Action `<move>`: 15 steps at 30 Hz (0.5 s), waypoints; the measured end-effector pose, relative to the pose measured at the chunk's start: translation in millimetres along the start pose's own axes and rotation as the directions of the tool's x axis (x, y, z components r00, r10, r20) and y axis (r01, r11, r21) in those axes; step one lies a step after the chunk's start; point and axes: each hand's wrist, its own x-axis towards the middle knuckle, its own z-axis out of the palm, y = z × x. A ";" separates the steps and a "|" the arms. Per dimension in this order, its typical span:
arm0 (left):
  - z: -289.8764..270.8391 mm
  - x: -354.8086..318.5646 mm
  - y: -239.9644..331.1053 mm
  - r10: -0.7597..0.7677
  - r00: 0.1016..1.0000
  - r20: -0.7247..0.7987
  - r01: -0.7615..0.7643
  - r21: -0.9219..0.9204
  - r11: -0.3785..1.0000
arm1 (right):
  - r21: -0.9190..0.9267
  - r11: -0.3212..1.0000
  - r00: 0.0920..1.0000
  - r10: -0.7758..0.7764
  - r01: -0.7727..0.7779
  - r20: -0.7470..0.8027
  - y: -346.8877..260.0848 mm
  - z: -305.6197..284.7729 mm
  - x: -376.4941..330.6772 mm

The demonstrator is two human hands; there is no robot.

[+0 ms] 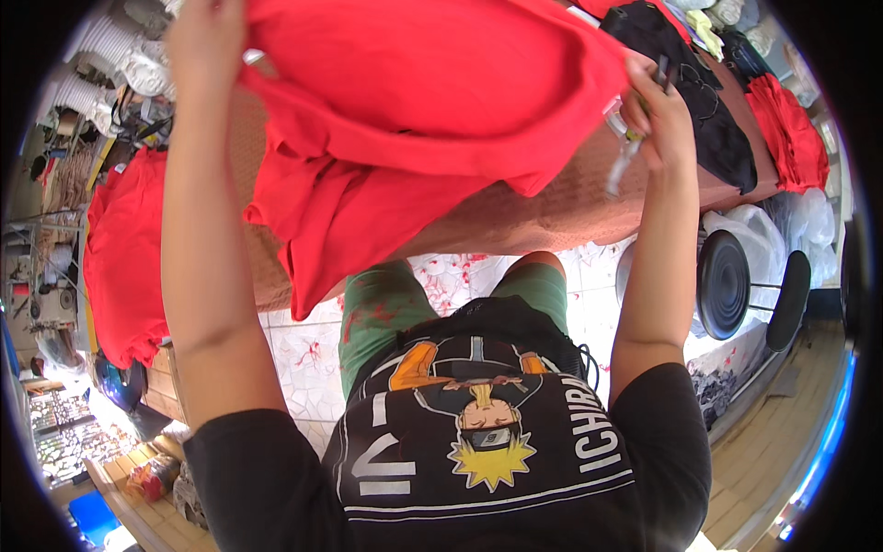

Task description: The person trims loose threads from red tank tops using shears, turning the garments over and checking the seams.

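Observation:
A red garment (432,74) of knit fabric is stretched between my two hands above the table, its lower folds hanging over the near edge. My left hand (210,41), partly blurred at the top left, grips one side of it. On the other side, my right hand (658,115) pinches the fabric's edge. That same hand also holds a small blurred metal cutting tool (627,161), seemingly scissors or snips, pointing down from the palm. A white label shows near my right fingers.
A brown cloth (589,198) covers the table. Red garments lie piled at the left (129,258) and far right (789,133). Black fabric (717,138) rests at the right. A round black stool seat (723,283) stands beside clear plastic bags (750,230). Red scraps litter the tiled floor (308,359).

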 end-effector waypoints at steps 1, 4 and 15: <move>21.4 -15.3 15.6 -0.035 0.998 0.060 0.034 0.023 0.999 | -0.178 0.984 0.994 -0.013 -0.006 -0.104 7.0 5.0 9.0; 38.2 -47.6 67.6 0.047 0.978 0.205 -0.011 -0.171 0.985 | -0.301 0.954 0.972 -0.072 0.002 -0.224 11.6 0.5 -6.4; 67.9 -126.8 87.2 0.268 0.495 0.826 -0.144 -0.227 0.963 | -0.525 0.851 0.966 0.115 0.026 0.233 15.4 80.2 -30.0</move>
